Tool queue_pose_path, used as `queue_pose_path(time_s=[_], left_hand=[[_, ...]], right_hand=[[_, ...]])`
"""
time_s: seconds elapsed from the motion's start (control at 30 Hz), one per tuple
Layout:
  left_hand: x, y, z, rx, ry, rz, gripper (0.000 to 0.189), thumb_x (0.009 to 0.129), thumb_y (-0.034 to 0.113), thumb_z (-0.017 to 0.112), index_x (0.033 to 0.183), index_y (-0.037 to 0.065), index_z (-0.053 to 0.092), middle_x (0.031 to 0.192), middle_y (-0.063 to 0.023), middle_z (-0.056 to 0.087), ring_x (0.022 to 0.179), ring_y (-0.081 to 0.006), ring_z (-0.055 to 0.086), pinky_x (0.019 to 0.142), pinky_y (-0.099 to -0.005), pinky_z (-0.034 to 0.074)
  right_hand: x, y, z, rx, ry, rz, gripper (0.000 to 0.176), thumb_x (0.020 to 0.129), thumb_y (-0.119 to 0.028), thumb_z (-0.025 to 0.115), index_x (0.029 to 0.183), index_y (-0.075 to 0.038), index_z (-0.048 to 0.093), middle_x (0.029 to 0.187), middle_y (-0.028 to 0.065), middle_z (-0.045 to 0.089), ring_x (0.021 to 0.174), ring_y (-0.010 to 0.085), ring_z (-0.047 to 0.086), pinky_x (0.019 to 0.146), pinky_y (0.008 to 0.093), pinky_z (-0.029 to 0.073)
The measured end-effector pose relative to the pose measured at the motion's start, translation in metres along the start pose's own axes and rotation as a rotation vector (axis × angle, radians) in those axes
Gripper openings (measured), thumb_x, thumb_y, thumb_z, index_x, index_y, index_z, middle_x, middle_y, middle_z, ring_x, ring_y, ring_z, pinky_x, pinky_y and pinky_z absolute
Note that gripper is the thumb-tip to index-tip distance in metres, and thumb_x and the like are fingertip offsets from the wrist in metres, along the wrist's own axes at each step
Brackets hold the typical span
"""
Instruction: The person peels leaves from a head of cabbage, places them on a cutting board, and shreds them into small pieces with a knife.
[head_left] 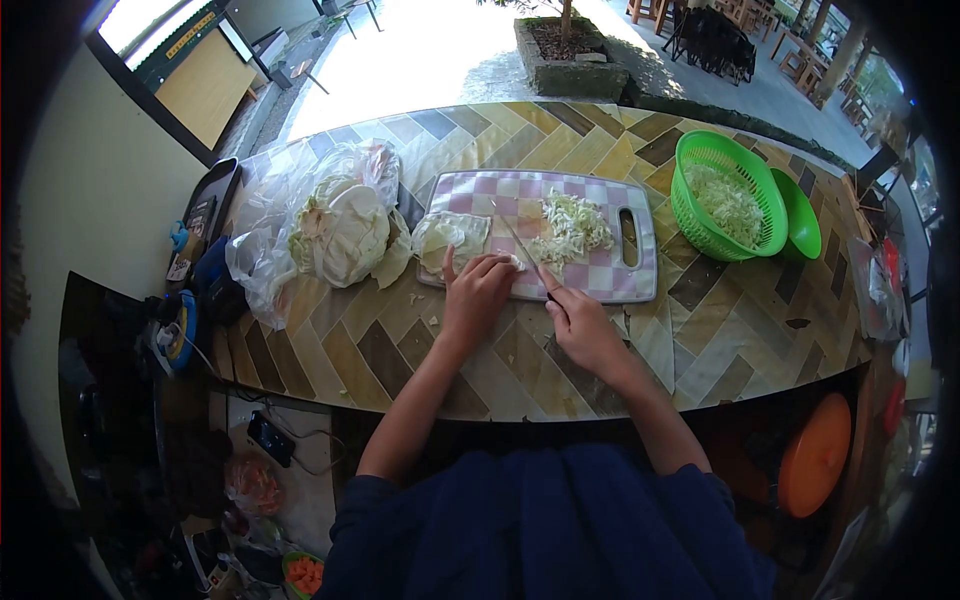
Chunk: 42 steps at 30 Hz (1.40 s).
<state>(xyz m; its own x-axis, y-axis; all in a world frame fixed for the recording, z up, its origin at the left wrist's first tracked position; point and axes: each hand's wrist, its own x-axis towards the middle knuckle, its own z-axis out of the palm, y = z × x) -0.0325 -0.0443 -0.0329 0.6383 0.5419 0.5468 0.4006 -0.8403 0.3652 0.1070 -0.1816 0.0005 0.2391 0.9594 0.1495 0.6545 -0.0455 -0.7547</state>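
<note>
A checkered cutting board (590, 281) lies on the tiled table. My right hand (580, 325) is closed round the handle of a knife (520, 243), whose blade points up and left across the board. My left hand (477, 290) presses its fingers on a small pale cabbage piece (515, 262) beside the blade. Just above that hand lies a larger cabbage piece (452, 237) at the board's left side. Shredded cabbage (572, 230) is heaped right of the knife. More shreds (724, 204) fill a green basket (690, 212) to the right.
A cabbage head (345, 235) rests on a clear plastic bag (262, 262) left of the board. A green bowl (800, 220) adjoins the basket. The table (480, 385) curves in front of me. Below it are a phone (270, 438) and an orange round object (815, 455).
</note>
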Motion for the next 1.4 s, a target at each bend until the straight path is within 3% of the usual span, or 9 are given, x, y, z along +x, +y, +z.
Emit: queue_pose_path(time_s=[0.43, 0.63, 0.83, 1.0, 1.1, 1.4], left_hand=[[0.001, 0.001, -0.002, -0.002, -0.054, -0.046, 0.015, 0.085, 0.014, 0.063, 0.099, 0.013, 0.068, 0.105, 0.0008, 0.068, 0.106, -0.0172, 0.061, 0.114, -0.0517, 0.014], [0.000, 0.000, -0.001, -0.018, -0.058, -0.070, 0.015, 0.084, 0.014, 0.064, 0.099, 0.012, 0.068, 0.104, -0.0003, 0.068, 0.106, -0.0185, 0.061, 0.114, -0.0526, 0.015], [0.001, 0.003, 0.000, -0.042, -0.054, -0.110, 0.012, 0.086, 0.014, 0.062, 0.097, 0.012, 0.067, 0.101, -0.0012, 0.068, 0.104, -0.0194, 0.062, 0.113, -0.0528, 0.015], [0.012, 0.007, 0.004, -0.054, -0.089, -0.163, 0.010, 0.089, 0.016, 0.061, 0.097, 0.013, 0.066, 0.098, -0.0011, 0.069, 0.099, -0.0193, 0.064, 0.114, -0.0526, 0.014], [0.012, 0.003, 0.010, -0.016, -0.073, -0.096, 0.010, 0.090, 0.018, 0.061, 0.097, 0.013, 0.065, 0.097, 0.0002, 0.069, 0.097, -0.0180, 0.065, 0.114, -0.0525, 0.012], [0.003, 0.006, 0.003, 0.061, -0.070, 0.017, 0.018, 0.088, 0.015, 0.061, 0.105, 0.013, 0.068, 0.111, 0.0012, 0.067, 0.110, -0.0150, 0.061, 0.114, -0.0530, 0.008]], right_hand=[[-0.018, -0.023, 0.003, -0.161, -0.126, 0.107, 0.054, 0.095, -0.014, 0.048, 0.148, -0.014, 0.034, 0.098, 0.0215, 0.055, 0.082, 0.0407, 0.061, 0.074, 0.0477, 0.051], [-0.015, -0.030, 0.018, -0.280, -0.170, 0.206, 0.064, 0.091, -0.008, 0.049, 0.150, -0.016, 0.028, 0.101, 0.0240, 0.054, 0.079, 0.0432, 0.063, 0.071, 0.0490, 0.053], [0.004, -0.019, 0.031, -0.274, -0.076, 0.135, 0.056, 0.093, -0.006, 0.049, 0.147, -0.010, 0.036, 0.098, 0.0236, 0.056, 0.083, 0.0413, 0.060, 0.077, 0.0475, 0.050], [0.007, 0.000, 0.014, -0.084, 0.012, 0.092, 0.052, 0.094, -0.009, 0.048, 0.145, -0.009, 0.038, 0.095, 0.0264, 0.058, 0.087, 0.0425, 0.059, 0.080, 0.0472, 0.048], [0.007, 0.006, 0.003, -0.027, 0.030, 0.076, 0.051, 0.095, -0.010, 0.048, 0.144, -0.007, 0.039, 0.095, 0.0275, 0.058, 0.088, 0.0433, 0.059, 0.081, 0.0475, 0.047], [-0.010, -0.011, 0.004, 0.004, 0.004, 0.054, 0.051, 0.095, -0.011, 0.048, 0.145, -0.007, 0.038, 0.095, 0.0263, 0.057, 0.088, 0.0428, 0.059, 0.081, 0.0470, 0.047]])
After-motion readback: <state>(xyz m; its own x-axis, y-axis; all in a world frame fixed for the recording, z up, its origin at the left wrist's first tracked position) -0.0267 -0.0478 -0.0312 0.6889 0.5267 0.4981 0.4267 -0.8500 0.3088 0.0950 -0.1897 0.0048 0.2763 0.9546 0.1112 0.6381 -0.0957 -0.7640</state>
